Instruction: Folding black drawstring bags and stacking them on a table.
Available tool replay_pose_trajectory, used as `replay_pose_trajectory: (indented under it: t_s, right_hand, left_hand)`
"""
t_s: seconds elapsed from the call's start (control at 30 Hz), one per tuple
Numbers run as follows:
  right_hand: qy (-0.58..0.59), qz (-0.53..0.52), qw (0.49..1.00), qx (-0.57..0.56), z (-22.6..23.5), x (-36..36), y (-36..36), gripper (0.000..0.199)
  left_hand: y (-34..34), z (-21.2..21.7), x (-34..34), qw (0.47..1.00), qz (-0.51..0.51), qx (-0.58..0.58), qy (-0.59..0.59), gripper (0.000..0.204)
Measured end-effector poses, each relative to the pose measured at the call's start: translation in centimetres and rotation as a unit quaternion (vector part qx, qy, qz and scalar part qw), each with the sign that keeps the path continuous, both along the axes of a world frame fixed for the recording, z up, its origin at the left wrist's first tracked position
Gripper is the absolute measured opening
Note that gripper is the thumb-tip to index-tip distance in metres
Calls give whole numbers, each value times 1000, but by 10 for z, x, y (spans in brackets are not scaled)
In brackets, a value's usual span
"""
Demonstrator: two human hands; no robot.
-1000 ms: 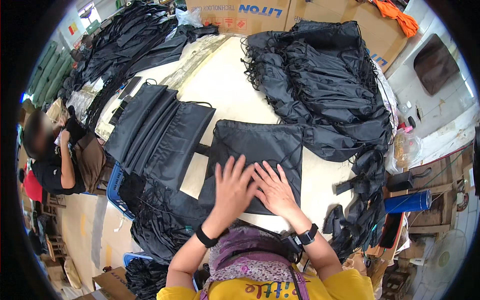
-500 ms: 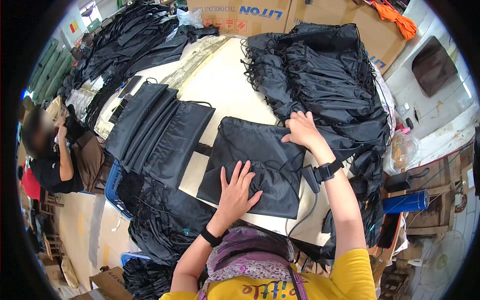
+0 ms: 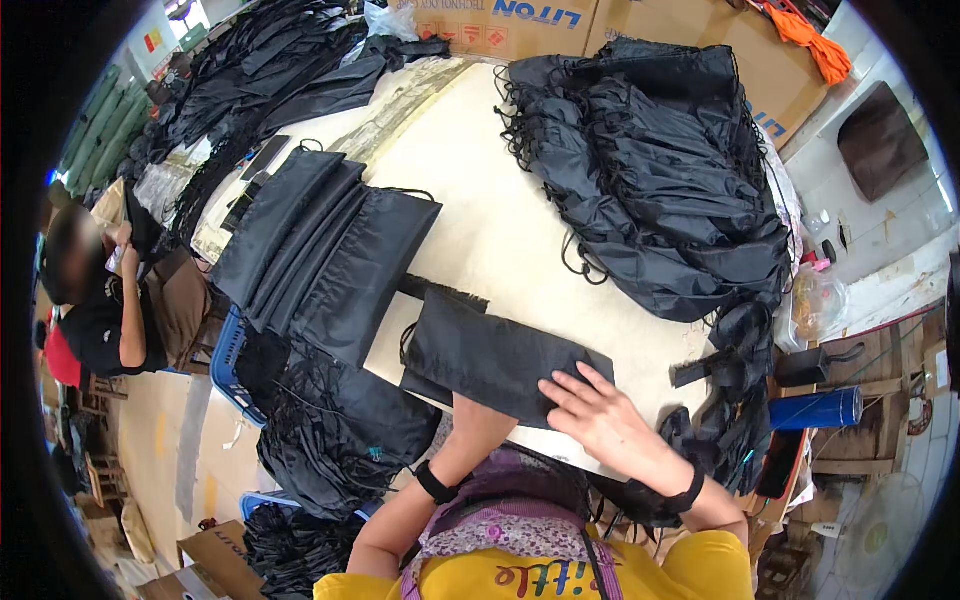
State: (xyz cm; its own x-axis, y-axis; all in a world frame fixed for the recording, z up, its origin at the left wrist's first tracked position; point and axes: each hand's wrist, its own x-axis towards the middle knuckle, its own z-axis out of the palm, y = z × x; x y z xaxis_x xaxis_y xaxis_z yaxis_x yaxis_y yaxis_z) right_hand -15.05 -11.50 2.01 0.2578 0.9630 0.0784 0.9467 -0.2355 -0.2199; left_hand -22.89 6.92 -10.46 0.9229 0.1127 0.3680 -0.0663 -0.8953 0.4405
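Observation:
A black drawstring bag (image 3: 505, 350) lies folded over into a long strip near the front edge of the table. My left hand (image 3: 482, 422) is at its near edge, its fingers hidden beneath the fabric. Flat on the right end of the strip rests my right hand (image 3: 605, 420), fingers stretched out and apart. To the left is a row of folded black bags (image 3: 325, 255), overlapping one another. A large heap of black drawstring bags (image 3: 660, 180) covers the far right, its cords hanging loose along the side.
The pale tabletop (image 3: 470, 160) shows between the heaps. More black fabric (image 3: 270, 70) lies at the far left. Cardboard boxes (image 3: 680, 50) stand behind. Below the left edge is a blue basket (image 3: 232, 365) with dark fabric. A blue cylinder (image 3: 815, 407) is at right. A person (image 3: 110, 290) sits at left.
The bag under my hands went from spread flat to folded into a strip. My right hand came nearer from its far edge, and my left hand's fingers slipped beneath the fabric.

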Motion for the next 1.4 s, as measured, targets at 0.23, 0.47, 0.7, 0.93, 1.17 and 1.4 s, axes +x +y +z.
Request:
replay_pose_trajectory:
  t_s: [0.23,0.47,0.7,0.93,1.17,1.4]
  right_hand:
    - [25,-71,997,4,-48,-20,-15,5]
    - [33,-81,996,0,-47,-18,-15,7]
    - [55,-85,995,8,-49,-18,-13,9]
    - [217,-97,970,39,-20,3,-1,35]
    - [32,-120,992,20,-75,10,17,69]
    - [394,-219,892,32,-56,69,36,49]
  left_hand:
    - [8,-4,-20,998,-31,-34,-40,43]
    - [29,144,-54,885,-274,-241,290,45]
    - [40,56,15,992,-1,118,36,60]
    - [42,46,13,990,40,114,70,68]
    - [47,45,15,990,21,109,92,67]
    - [53,52,16,988,-79,102,83,70]
